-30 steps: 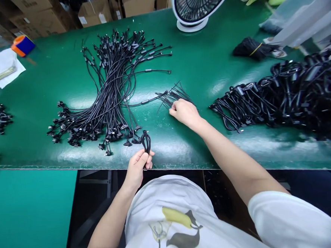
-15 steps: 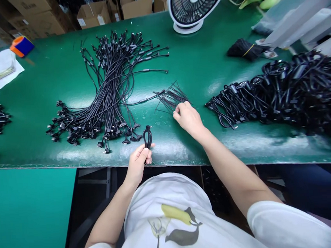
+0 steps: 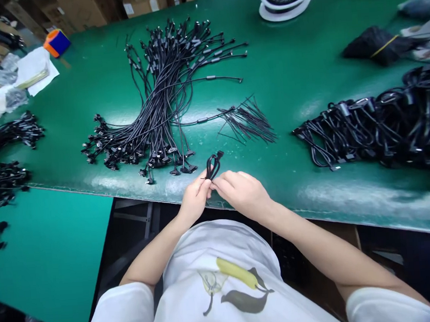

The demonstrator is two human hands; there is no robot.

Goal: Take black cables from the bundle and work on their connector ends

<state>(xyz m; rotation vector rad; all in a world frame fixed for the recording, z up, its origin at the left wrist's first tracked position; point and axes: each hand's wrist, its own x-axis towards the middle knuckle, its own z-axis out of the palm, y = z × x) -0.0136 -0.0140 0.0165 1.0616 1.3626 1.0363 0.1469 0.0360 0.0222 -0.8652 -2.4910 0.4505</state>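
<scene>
My left hand (image 3: 194, 199) is closed on a folded black cable (image 3: 213, 165), its loop and a small plug sticking up above the fingers. My right hand (image 3: 243, 192) meets it there, thumb and fingers pinched at the cable's side on a thin black twist tie, mostly hidden by the fingers. Just beyond, on the green table, lies a loose pile of black twist ties (image 3: 254, 122). To the left of that pile spreads a big bunch of unfolded black cables (image 3: 160, 98) with plugs at both ends.
Folded cables (image 3: 387, 126) are heaped at the right. A black bundle with a yellow band (image 3: 373, 47) and a white fan (image 3: 286, 10) stand behind. At left are more cables (image 3: 7, 135), papers (image 3: 34, 70) and an orange-blue tape roll (image 3: 57, 43). The table's front edge runs below my hands.
My right hand has come back from the twist tie pile to the folded cable in my left hand. The view has shifted, so the table's things appear further right.
</scene>
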